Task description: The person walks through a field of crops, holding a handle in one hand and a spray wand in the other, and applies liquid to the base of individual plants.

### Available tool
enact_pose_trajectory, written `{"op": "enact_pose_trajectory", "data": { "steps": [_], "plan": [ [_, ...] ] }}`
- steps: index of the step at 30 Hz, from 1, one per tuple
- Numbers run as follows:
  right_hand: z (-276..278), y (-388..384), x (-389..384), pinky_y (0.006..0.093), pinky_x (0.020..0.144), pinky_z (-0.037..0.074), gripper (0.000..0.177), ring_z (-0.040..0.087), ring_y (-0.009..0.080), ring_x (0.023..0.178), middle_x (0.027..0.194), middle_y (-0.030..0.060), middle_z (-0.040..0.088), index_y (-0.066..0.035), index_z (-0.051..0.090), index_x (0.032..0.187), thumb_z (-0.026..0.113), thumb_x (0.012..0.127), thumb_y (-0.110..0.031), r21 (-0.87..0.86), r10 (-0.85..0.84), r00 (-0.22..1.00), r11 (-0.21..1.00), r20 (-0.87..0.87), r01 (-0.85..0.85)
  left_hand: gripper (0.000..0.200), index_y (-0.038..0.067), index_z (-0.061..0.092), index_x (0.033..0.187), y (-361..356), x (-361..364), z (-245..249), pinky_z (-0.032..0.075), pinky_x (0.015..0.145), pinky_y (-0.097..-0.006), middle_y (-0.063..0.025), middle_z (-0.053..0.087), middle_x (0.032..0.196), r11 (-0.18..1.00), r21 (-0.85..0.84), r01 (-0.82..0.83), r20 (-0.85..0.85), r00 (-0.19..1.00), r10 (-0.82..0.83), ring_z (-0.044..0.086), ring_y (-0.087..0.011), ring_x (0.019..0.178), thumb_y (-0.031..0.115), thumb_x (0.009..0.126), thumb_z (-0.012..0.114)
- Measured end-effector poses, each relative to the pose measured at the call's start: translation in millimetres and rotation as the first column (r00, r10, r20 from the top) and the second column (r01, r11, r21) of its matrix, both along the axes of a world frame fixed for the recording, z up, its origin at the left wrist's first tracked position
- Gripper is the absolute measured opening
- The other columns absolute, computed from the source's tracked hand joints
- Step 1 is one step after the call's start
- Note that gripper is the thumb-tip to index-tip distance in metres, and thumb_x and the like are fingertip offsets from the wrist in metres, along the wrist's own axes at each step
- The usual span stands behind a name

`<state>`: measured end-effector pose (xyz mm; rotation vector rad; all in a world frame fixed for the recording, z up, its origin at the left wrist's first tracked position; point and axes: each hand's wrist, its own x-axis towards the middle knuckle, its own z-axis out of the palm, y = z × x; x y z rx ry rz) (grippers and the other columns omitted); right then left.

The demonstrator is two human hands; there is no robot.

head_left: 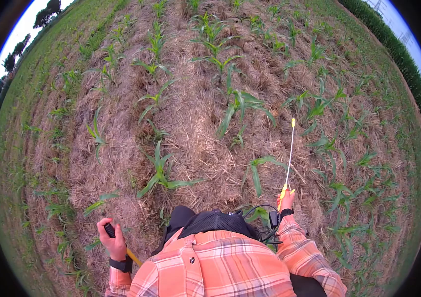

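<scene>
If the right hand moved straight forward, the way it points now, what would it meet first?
Probably nothing soon: the right hand and its spray wand point along bare straw between the rows. The nearest maize plant stands left of that line, though depth is unclear.

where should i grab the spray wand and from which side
At the thick yellow grip at its near end, coming from behind, as the right hand does. Beyond it the spray wand is a thin white tube pointing away, likely too slim to steer.
</scene>
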<state>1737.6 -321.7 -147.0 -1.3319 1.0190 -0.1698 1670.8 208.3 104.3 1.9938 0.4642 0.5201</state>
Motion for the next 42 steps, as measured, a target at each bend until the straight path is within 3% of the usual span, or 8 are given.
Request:
{"op": "enact_pose_trajectory", "data": {
  "steps": [2, 8, 15, 21, 27, 31, 35, 42],
  "plan": [
    [-0.5, 1.9, 12.6, 0.0238, 0.029, 0.032, 0.02, 0.042, 0.0129, 0.036, 0.057, 0.0082, 0.049, -0.01, 0.035, 0.086, 0.036, 0.085, -0.03, 0.01, -0.033, 0.999, 0.999, -0.016, 0.033, 0.018, 0.005, 0.045, 0.089, 5.9, 3.9, 9.3, 0.028, 0.047, -0.0216, 0.0033, 0.037, 0.062, 0.998, -0.056, -0.038, 0.012, 0.999, 0.039, 0.033, -0.0065, 0.052, -0.002, 0.073, 0.05],
    [-6.3, 57.4, 61.5, 0.0249, 0.028, 0.03, 0.017, 0.041, 0.0138, 0.033, 0.053, 0.0073, 0.048, -0.008, 0.037, 0.089, 0.034, 0.084, -0.025, -0.022, 0.143, 0.988, 0.989, -0.061, -0.145, 0.019, 0.007, 0.046, 0.088, 24.0, 107.0, -83.1, 0.032, 0.046, -0.0264, -0.0042, 0.038, 0.059, 0.972, 0.207, 0.113, -0.12, 0.989, -0.089, 0.037, -0.0119, 0.049, 0.001, 0.071, 0.051],
    [-1.5, 172.9, 145.6, 0.0249, 0.027, 0.032, 0.019, 0.043, 0.0148, 0.031, 0.051, 0.0096, 0.05, -0.009, 0.033, 0.089, 0.042, 0.084, -0.025, 0.052, 0.413, 0.901, 0.911, -0.133, -0.41, 0.018, 0.008, 0.046, 0.086, 70.3, 186.3, -115.4, 0.038, 0.047, -0.0324, -0.0079, 0.046, 0.057, 0.991, 0.105, 0.089, -0.184, 0.98, -0.068, 0.048, -0.0195, 0.048, 0.004, 0.07, 0.053],
    [18.1, 267.6, 209.0, 0.0217, 0.029, 0.032, 0.018, 0.044, 0.0095, 0.034, 0.057, 0.0063, 0.053, -0.008, 0.036, 0.09, 0.039, 0.086, -0.025, 0.149, 0.794, 0.589, 0.607, -0.151, -0.781, 0.019, 0.008, 0.047, 0.086, 106.1, 219.6, -120.7, 0.038, 0.048, -0.0319, -0.0102, 0.045, 0.058, 0.991, 0.107, 0.082, -0.218, 0.974, -0.058, 0.047, -0.0232, 0.049, 0.006, 0.069, 0.054],
    [48.7, 314.1, 242.6, 0.02, 0.034, 0.034, 0.019, 0.047, 0.0078, 0.042, 0.062, 0.0051, 0.054, -0.007, 0.036, 0.09, 0.04, 0.086, -0.026, 0.212, 0.973, 0.208, 0.226, -0.102, -0.951, 0.02, 0.006, 0.047, 0.085, 128.2, 215.8, -44.6, 0.034, 0.044, -0.0232, -0.0024, 0.044, 0.058, 0.996, 0.088, 0.004, -0.08, 0.997, 0.003, 0.04, -0.0082, 0.047, 0.002, 0.068, 0.056],
    [15.9, 312.3, 267.6, 0.0234, 0.039, 0.04, 0.016, 0.053, 0.0115, 0.048, 0.064, 0.007, 0.054, -0.006, 0.038, 0.089, 0.044, 0.085, -0.021, 0.065, 0.978, 0.199, 0.203, -0.064, -0.977, 0.019, 0.007, 0.047, 0.086, 136.4, 214.8, -25.6, 0.034, 0.041, -0.0243, -0.0004, 0.043, 0.05, 0.99, 0.065, -0.128, -0.105, 0.985, 0.134, 0.042, -0.0077, 0.043, 0.003, 0.069, 0.056],
    [9.7, 292.1, 297.4, 0.0264, 0.045, 0.045, 0.018, 0.055, 0.0169, 0.054, 0.066, 0.0102, 0.053, -0.003, 0.038, 0.089, 0.046, 0.083, -0.018, 0.163, 0.902, 0.426, 0.432, -0.074, -0.887, 0.019, 0.01, 0.048, 0.087, 114.3, 273.5, -70.8, 0.038, 0.043, -0.0313, -0.0086, 0.045, 0.05, 0.976, 0.209, -0.057, -0.157, 0.983, 0.091, 0.048, -0.0215, 0.043, 0.008, 0.07, 0.056],
    [-25.3, 200.2, 321.3, 0.0264, 0.027, 0.035, 0.015, 0.045, 0.0173, 0.032, 0.05, 0.0112, 0.048, -0.009, 0.032, 0.088, 0.039, 0.084, -0.021, 0.093, 0.661, 0.747, 0.75, -0.063, -0.655, 0.019, 0.012, 0.047, 0.088, 78.6, 335.1, -100.6, 0.041, 0.046, -0.0376, -0.0152, 0.05, 0.055, 0.986, 0.162, 0.044, -0.259, 0.966, -0.001, 0.053, -0.0335, 0.053, 0.013, 0.07, 0.054]
  ]
}}
